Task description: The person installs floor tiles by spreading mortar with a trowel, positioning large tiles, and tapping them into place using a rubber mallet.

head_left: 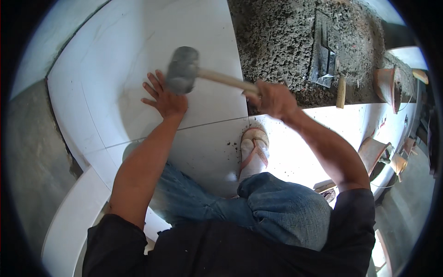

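Your left hand (164, 98) lies flat on the big white tile (138, 55), palm down, fingers spread and pointing away from you. Your right hand (272, 98) is wrapped in a fist around the end of the mallet's wooden handle (226, 80), fingers curled tight against it. The mallet (183, 70) hangs above the tile, its grey head just beside and partly over your left fingers; the blur makes it hard to tell whether the head touches the tile.

The tile you press on fills the upper left of the view. Its near edge meets a second white tile along a thin joint (203, 123) that runs under your left wrist. Your foot, in a white sock and sandal (254, 152), stands on the nearer tile, just below the right hand. Your knee in blue jeans (277, 203) is bent below that.

Beyond the tile's right edge lies a bed of rough grey mortar (281, 41). On it rests a metal trowel (325, 60), and near it a short wooden stick (341, 91) at the mortar's edge. At the far right stand a few orange buckets (385, 83), well apart from your hands.
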Available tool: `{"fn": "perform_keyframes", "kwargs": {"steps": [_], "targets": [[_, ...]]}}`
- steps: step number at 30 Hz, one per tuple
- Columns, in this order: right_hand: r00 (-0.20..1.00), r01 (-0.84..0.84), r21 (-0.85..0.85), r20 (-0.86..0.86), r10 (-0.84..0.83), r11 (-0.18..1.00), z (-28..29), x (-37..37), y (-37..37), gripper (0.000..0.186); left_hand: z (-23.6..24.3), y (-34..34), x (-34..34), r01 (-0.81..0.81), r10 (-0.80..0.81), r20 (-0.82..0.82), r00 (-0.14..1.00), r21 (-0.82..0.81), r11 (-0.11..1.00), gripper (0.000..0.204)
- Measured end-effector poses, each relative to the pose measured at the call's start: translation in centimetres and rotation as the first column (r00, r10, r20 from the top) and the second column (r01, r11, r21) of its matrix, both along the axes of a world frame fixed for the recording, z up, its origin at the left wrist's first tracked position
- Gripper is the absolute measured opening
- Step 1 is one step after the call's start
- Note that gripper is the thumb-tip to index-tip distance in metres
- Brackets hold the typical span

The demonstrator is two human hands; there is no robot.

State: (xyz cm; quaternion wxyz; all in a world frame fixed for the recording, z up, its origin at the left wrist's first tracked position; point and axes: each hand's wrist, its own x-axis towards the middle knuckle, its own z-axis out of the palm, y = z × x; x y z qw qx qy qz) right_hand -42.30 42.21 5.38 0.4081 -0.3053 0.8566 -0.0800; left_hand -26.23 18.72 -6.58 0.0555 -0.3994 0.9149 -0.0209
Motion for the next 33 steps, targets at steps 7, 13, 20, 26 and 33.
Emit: {"fn": "perform_keyframes", "kwargs": {"steps": [7,13,20,26,33], "targets": [[0.993,0.081,-0.212,0.102,-0.06,0.974,-1.3,5.7,5.4,0.045,-0.4,-0.6,0.5,0.015,-0.006,-0.162,0.987,0.057,0.998,0.058],[0.997,0.023,-0.329,0.076,0.002,0.944,-0.2,7.7,5.0,0.045,1.4,-0.6,1.3,0.145,-0.134,-0.198,0.971,0.042,0.989,0.053],[0.976,0.191,-0.251,0.155,-0.155,0.949,1.4,7.8,4.1,0.046,-1.6,-3.5,3.0,0.568,-0.447,-0.524,0.725,0.089,0.818,0.055],[0.923,0.344,-0.051,0.199,-0.328,0.937,1.9,5.9,3.2,0.062,-0.3,-2.2,2.5,0.187,-0.186,0.066,0.98,0.0,0.982,0.054],[0.971,0.205,-0.062,0.139,-0.195,0.977,0.1,7.2,6.5,0.044,0.7,-1.5,1.7,0.149,-0.142,-0.113,0.983,0.058,0.987,0.056]]}}
